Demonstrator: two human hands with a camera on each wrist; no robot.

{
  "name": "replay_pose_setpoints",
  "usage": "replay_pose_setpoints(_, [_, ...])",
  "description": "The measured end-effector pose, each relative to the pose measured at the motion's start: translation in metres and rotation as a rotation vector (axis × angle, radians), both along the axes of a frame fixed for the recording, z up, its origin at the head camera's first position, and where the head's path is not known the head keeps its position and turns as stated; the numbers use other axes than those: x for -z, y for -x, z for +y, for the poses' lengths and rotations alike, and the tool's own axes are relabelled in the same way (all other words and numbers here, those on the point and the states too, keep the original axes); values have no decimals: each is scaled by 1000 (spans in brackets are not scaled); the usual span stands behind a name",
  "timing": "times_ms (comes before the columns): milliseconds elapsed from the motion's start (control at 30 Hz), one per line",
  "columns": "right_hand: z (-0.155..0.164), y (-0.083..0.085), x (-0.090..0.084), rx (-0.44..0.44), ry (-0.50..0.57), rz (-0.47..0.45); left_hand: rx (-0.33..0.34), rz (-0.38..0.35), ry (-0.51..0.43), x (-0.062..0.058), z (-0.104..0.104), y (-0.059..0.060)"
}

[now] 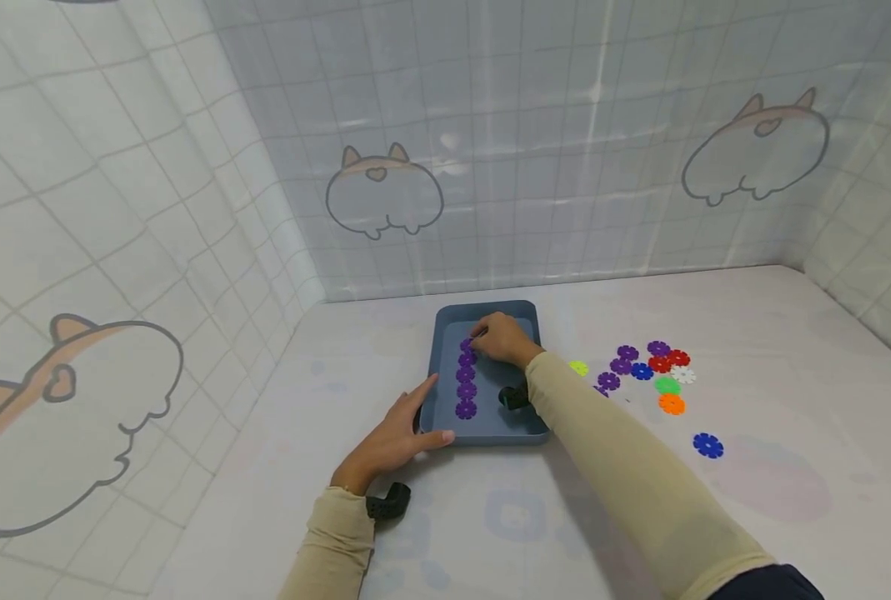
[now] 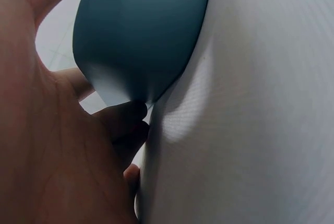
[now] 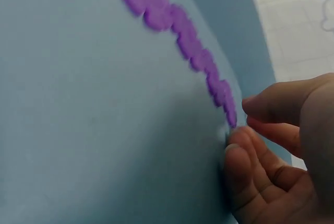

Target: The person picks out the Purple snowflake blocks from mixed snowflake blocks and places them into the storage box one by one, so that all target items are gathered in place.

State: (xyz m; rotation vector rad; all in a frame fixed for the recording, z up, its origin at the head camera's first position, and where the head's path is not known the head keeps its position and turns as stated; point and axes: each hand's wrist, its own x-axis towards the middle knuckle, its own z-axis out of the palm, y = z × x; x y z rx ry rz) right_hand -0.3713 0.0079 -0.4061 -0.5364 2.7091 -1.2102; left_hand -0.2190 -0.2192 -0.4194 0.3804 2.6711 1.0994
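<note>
A staged recording booth rather than a lived-in room. Pale grid-patterned cloth printed with cartoon corgi rumps (image 1: pixel 383 193) drapes three walls. The same sort of white printed cloth covers the bench (image 1: pixel 775 333).

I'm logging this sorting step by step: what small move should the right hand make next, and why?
Probably let go of the top purple disc and lift clear. The right hand pinches it at the far end of the purple row in the blue tray, apparently already in line, while the left hand steadies the tray's edge.
</note>
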Motion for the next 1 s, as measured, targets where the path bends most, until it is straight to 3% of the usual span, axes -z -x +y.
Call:
replay_pose_setpoints(567, [19,-29,-15,38,357,-122,13,0,-19,4,-2,1])
replay_pose_setpoints(800, [37,-44,-23,25,410,-92,14,4,-15,4,-3,2])
replay_pose_setpoints(1000, [62,-55,-31,71,518,-125,28,17,-11,4,-2,4])
